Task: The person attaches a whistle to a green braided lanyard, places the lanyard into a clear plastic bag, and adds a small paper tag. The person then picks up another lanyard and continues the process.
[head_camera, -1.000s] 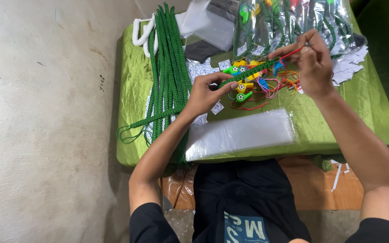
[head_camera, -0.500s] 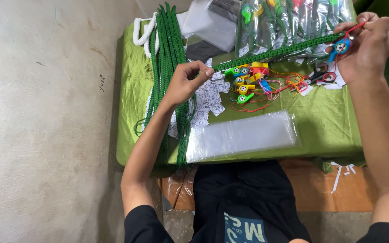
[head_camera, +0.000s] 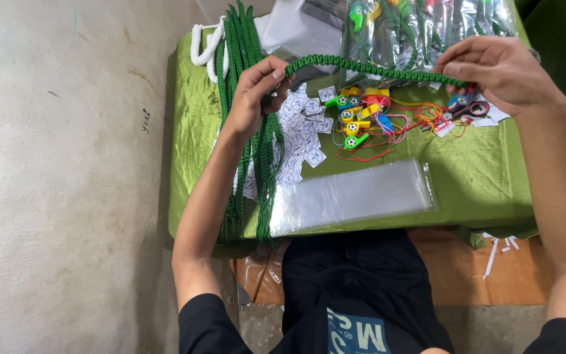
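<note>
- My left hand (head_camera: 253, 98) pinches one end of a green braided cord (head_camera: 368, 69); the grip is pressed together around the knotted, ribbed weave.
- My right hand (head_camera: 496, 69) pinches the other end of the same cord, fingers curled and closed over it.
- The cord runs taut and nearly level between the two grips, sagging nowhere, held just above the table (head_camera: 479, 177).
- The table carries a glossy, slightly wrinkled green cloth.
- Below my left grip hangs a thick bundle of green cords (head_camera: 247, 170) of the same braid, draped over the near table edge.
- Beneath the stretched cord, between both grips, lie small plastic whistles (head_camera: 355, 121) in yellow, green, red and blue, with thin red and orange strings (head_camera: 420, 118) tangled beside them.
- Small white square paper tags (head_camera: 302, 141) are scattered just under my left grip.
- A flat stack of clear, shiny plastic sleeves (head_camera: 352, 196) lies nearer my body than both grips.
- Beyond the cord lie filled clear packets (head_camera: 427, 23).
- Change from half a second earlier: my left hand lay open on the bundle; it now grips the cord end. My right hand has come lower and the cord is straighter.
</note>
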